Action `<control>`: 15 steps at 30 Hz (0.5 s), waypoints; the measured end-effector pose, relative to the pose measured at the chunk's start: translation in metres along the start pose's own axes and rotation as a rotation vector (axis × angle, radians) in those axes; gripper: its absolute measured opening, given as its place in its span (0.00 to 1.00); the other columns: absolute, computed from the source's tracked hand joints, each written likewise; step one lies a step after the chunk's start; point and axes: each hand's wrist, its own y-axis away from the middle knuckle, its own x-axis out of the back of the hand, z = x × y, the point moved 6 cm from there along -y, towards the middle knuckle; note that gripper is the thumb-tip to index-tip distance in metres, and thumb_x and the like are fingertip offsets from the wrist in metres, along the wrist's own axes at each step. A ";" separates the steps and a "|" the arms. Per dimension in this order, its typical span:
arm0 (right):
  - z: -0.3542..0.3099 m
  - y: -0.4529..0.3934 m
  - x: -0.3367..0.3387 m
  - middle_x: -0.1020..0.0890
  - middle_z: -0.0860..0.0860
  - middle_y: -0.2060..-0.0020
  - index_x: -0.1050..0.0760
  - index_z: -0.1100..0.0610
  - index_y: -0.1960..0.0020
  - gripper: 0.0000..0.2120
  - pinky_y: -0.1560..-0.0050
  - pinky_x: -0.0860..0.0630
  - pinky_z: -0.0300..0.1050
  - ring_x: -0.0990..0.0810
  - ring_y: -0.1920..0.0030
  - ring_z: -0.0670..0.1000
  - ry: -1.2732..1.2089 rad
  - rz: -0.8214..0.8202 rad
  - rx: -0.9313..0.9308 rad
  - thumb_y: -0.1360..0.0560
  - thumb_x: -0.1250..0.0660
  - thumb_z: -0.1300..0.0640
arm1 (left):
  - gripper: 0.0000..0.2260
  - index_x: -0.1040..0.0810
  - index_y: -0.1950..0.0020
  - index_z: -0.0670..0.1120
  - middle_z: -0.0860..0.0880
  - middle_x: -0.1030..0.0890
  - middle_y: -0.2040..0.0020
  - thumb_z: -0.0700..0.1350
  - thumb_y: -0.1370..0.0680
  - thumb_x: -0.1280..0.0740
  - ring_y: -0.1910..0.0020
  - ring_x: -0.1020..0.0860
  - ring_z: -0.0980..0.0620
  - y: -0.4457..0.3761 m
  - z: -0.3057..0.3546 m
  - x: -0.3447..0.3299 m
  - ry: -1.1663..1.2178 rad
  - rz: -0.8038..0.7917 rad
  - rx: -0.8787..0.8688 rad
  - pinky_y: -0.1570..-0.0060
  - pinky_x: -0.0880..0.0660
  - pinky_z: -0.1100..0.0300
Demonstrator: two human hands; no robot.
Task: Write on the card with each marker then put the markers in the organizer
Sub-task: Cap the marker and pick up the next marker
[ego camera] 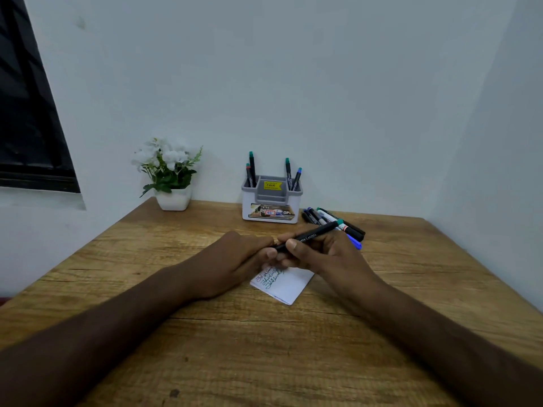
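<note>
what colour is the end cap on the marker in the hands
Green, on the marker held in the right hand; the head view shows it.

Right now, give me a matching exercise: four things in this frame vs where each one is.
Things:
1. card
2. plant
3. organizer
4. loose markers

Places:
A. lying on the table just right of the organizer
B. far left of the table, by the wall
C. under the hands, near the table's middle
D. at the back, centre, with four markers standing in it

Pairs: 1-C, 2-B, 3-D, 4-A
</note>
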 end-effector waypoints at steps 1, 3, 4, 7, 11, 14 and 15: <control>0.000 0.001 -0.001 0.10 0.59 0.50 0.15 0.61 0.39 0.10 0.42 0.14 0.47 0.10 0.47 0.58 -0.020 -0.011 0.005 0.19 0.30 0.60 | 0.21 0.21 0.40 0.50 0.58 0.19 0.57 0.60 0.13 0.49 0.60 0.21 0.58 -0.001 0.000 0.000 0.004 0.008 -0.002 0.61 0.32 0.68; 0.000 0.001 -0.002 0.10 0.60 0.48 0.16 0.62 0.38 0.12 0.40 0.15 0.49 0.11 0.46 0.59 -0.047 -0.026 0.006 0.19 0.30 0.59 | 0.21 0.21 0.41 0.50 0.57 0.18 0.57 0.60 0.13 0.49 0.60 0.21 0.57 -0.001 -0.001 -0.002 0.012 0.013 0.000 0.61 0.32 0.68; 0.001 0.001 -0.003 0.11 0.61 0.48 0.17 0.63 0.38 0.14 0.41 0.14 0.50 0.11 0.46 0.59 -0.087 -0.026 -0.006 0.20 0.30 0.56 | 0.21 0.22 0.41 0.52 0.57 0.18 0.57 0.61 0.13 0.50 0.60 0.21 0.57 -0.001 -0.002 -0.002 0.010 0.012 0.008 0.61 0.32 0.67; 0.000 -0.001 -0.003 0.11 0.64 0.48 0.22 0.64 0.37 0.21 0.44 0.13 0.51 0.10 0.46 0.61 -0.262 -0.009 -0.080 0.23 0.32 0.50 | 0.15 0.27 0.50 0.58 0.59 0.21 0.60 0.60 0.12 0.49 0.61 0.22 0.58 0.002 -0.009 -0.005 0.024 -0.014 0.047 0.62 0.34 0.67; -0.009 -0.005 0.009 0.12 0.62 0.44 0.19 0.59 0.42 0.15 0.43 0.13 0.53 0.11 0.45 0.60 -0.211 0.024 0.003 0.19 0.35 0.48 | 0.14 0.24 0.47 0.63 0.60 0.21 0.58 0.56 0.11 0.48 0.59 0.22 0.60 0.002 -0.005 -0.005 0.063 -0.036 0.041 0.60 0.33 0.64; -0.010 -0.009 0.028 0.11 0.58 0.49 0.16 0.59 0.45 0.15 0.52 0.15 0.47 0.13 0.55 0.54 -0.163 0.189 0.088 0.16 0.35 0.49 | 0.14 0.24 0.45 0.70 0.63 0.19 0.54 0.54 0.11 0.46 0.58 0.22 0.58 0.002 0.000 0.001 0.111 -0.036 0.051 0.60 0.33 0.65; -0.007 -0.010 0.033 0.12 0.56 0.53 0.16 0.59 0.46 0.15 0.56 0.16 0.45 0.15 0.59 0.52 -0.121 0.221 0.083 0.16 0.35 0.49 | 0.11 0.23 0.44 0.66 0.63 0.19 0.53 0.55 0.11 0.44 0.57 0.21 0.57 0.001 0.000 0.000 0.122 -0.050 0.055 0.59 0.31 0.63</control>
